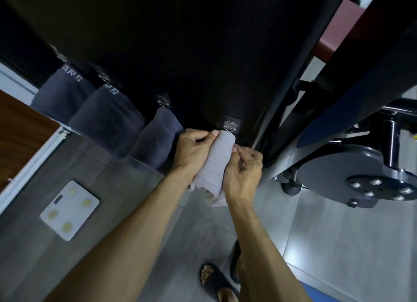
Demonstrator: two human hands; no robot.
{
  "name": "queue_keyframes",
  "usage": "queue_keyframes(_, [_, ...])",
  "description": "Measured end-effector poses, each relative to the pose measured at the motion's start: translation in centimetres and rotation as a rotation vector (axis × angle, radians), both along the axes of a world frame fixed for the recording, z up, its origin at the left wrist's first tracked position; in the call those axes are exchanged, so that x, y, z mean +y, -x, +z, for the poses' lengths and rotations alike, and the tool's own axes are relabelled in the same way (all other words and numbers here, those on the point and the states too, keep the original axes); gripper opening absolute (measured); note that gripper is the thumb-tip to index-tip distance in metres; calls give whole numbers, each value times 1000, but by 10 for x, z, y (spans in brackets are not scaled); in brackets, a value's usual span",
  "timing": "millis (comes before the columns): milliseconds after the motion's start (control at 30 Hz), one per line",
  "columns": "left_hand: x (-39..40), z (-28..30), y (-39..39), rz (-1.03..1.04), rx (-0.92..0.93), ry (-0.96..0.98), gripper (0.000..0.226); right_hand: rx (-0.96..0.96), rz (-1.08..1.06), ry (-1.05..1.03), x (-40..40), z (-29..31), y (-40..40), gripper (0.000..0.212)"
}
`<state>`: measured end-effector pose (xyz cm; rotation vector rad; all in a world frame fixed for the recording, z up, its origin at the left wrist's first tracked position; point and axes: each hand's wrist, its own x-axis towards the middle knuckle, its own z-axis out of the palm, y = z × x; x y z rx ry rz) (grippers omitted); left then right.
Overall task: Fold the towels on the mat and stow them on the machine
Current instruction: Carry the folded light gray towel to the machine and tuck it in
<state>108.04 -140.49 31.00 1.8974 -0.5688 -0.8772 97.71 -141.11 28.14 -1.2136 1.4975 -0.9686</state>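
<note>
Head camera looks down along a black machine panel [180,53] to where both hands meet at its lower edge. Between them is a pale grey towel [216,161], rolled or folded into a narrow bundle that stands nearly upright, its top end just below a metal ring [230,127] fixed on a small black patch of the panel. Whether the towel touches the ring cannot be told. The left hand [194,152] grips the bundle from the left, fingers curled round it and the thumb pressed against its upper end. The right hand [244,168] holds the bundle from the right, fingertips pinching its edge near the top, the palm alongside its lower part. Loose towel ends hang out below both hands.

To the left along the same panel edge hang three dark blue towels: the nearest dark towel [158,139] sits just beside the left hand under another metal ring [163,101], the middle dark towel [108,119] and the far dark towel [63,94] carry pale lettering near their tops. On the grey tiled floor [338,234] lies a white bathroom scale [70,210] with four yellowish pads, well apart from the hands. At the right stands a grey disc-shaped machine part [361,177] with shiny bolts, and above it a dark red pad [334,31]. A foot in a black sandal [216,281] shows at the bottom edge, next to a strip of blue mat [327,293].
</note>
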Motion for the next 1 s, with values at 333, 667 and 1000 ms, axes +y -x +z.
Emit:
queue_keyframes(333, [36, -13, -4, -460, 204, 20, 54, -24, 416, -102, 13, -7, 16, 57])
queue_keyframes(667, [33, 19, -8, -416, -83, -108, 42, 176, 523, -38, -6, 26, 37, 48])
queue_keyframes(1000, [118, 73, 13, -140, -448, -147, 30, 489, 895, 302, -9, 119, 36, 41])
